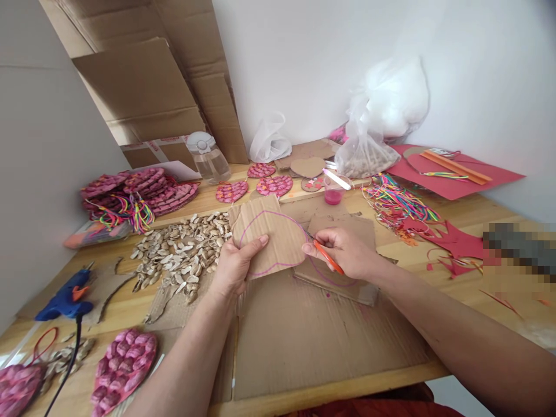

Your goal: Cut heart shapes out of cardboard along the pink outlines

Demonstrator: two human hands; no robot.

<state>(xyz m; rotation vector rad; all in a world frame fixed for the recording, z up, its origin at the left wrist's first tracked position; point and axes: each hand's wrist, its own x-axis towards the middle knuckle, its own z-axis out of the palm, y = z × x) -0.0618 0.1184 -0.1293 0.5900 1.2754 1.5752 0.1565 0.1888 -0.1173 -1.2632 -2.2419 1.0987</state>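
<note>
My left hand [243, 260] grips a piece of cardboard [275, 237] at its left edge, thumb on top. A heart outline in purple marker is drawn on that piece. My right hand [343, 249] is closed round orange-handled scissors [328, 256], whose blades meet the right edge of the cardboard near the drawn line. My right thumb lies close to that same edge. Below my right hand lies a second cardboard piece [343, 289] with part of a purple curve on it. Both rest above a large cardboard sheet [313, 347] on the wooden table.
Peanut shells [186, 249] lie in a heap at left, near a blue glue gun [67, 298] with a black cord. Pink shell-covered hearts [125, 370], a water bottle [208, 156], a cup of pink paint [333, 194], colourful cords [397, 200] and red paper [460, 174] surround the work area.
</note>
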